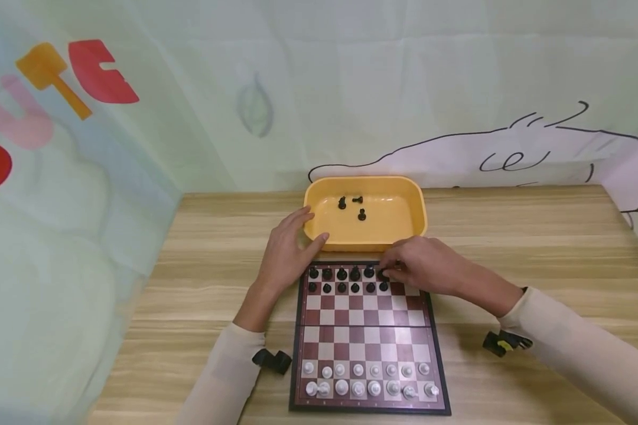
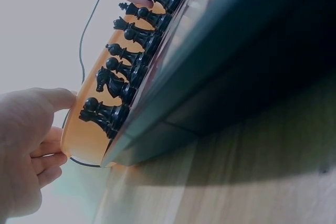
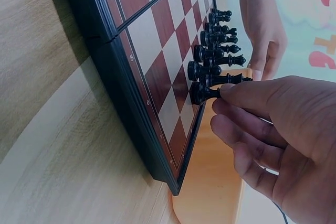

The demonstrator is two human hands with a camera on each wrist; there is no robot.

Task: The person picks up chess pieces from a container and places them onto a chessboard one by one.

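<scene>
A magnetic-looking folding chessboard (image 1: pixel 364 319) lies on the table, black pieces along its far side and white pieces (image 1: pixel 358 388) along its near side. The right hand (image 1: pixel 427 265) pinches the top of a black chess piece (image 3: pixel 203 93) in the far row, beside the king; fingertips hide the piece's head. Behind the board is a yellow tray (image 1: pixel 372 243) with 3 black pieces (image 1: pixel 362 215) inside. At the tray's left corner, the left hand (image 1: pixel 287 248) grips the rim between thumb and fingers. Black pawns (image 1: pixel 355 287) form the second row.
The wooden table (image 1: pixel 218 236) ends at a printed fabric wall (image 1: pixel 351 88) just behind the tray. Small dark cameras sit at both wrists, the left one (image 1: pixel 272 360) close to the board's left edge. Two squares of the far row at the right hold no piece.
</scene>
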